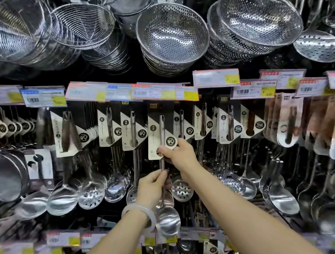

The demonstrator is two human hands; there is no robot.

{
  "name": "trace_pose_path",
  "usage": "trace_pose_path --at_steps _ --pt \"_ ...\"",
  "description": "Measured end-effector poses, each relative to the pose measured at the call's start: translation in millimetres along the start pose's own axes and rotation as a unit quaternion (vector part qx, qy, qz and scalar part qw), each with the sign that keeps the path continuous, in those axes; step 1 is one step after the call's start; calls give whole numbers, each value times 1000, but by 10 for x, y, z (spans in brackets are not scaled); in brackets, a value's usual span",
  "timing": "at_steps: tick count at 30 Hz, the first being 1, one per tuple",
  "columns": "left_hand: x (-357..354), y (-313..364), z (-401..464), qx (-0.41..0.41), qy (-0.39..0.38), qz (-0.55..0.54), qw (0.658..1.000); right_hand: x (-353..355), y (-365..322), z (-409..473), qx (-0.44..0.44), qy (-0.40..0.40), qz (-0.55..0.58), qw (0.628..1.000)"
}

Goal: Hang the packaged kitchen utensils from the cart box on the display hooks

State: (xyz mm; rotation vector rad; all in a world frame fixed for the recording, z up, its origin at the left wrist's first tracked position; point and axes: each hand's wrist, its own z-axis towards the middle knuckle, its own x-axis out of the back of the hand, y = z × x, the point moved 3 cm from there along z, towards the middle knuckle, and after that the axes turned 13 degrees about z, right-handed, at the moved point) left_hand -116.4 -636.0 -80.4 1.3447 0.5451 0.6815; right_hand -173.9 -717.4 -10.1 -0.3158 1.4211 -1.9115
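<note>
A packaged steel ladle (167, 220) with a black-and-cream card (158, 127) is held upright against the middle row of display hooks, its card top just under the price tags (154, 92). My right hand (177, 153) pinches the card's lower edge and the handle. My left hand (153, 184), with a white bangle on the wrist, grips the ladle's thin handle lower down. The hook itself is hidden behind the tags and the card. The cart box is out of view.
Similar carded ladles and skimmers (131, 133) hang close on both sides. Steel colanders (173, 35) and wire strainers (82, 25) hang overhead. Copper-coloured packs (289, 118) are at the right, pans (5, 176) at the left, another tag rail (63, 239) below.
</note>
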Motion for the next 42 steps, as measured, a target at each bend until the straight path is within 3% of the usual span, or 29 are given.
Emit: trace_pose_path --at_steps 5,16,23,40,42 --pt "-11 -45 82 -12 6 -4 1000 -68 -33 -1 -3 11 -35 999" --pt "-49 -22 222 -38 -11 -19 999 -54 -82 -2 54 18 39 998" --pt "20 -53 251 -42 -11 -3 999 -70 28 57 27 -1 47 998" --pt "33 -88 523 -74 -4 173 982 -94 122 262 -20 42 8 999" --pt "41 -46 490 -78 36 218 972 -84 96 235 -13 74 -10 997"
